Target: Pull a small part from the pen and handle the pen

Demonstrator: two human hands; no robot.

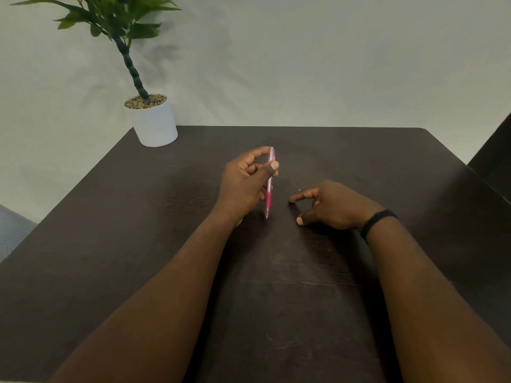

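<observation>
Two hands over a dark table (pixel 304 299), one holding a pink pen (pixel 269 183).

Left hand (pixel 243 186) pinches the pen between thumb and curled fingers, so its grip is closed round the barrel; the pen stands nearly upright above the table's middle, its tip pointing down toward the tabletop, whether touching it I cannot tell. Right hand (pixel 329 207) sits just beside it, low over the table, fingers loosely curled and holding nothing, its grip relaxed, with a black band (pixel 377 222) on the wrist. At the far left corner a white pot (pixel 154 125) with a leafy plant (pixel 116 20) stands well apart from both hands. Between hands and pot lies only bare tabletop; a pale wall (pixel 304 64) rises behind.
</observation>
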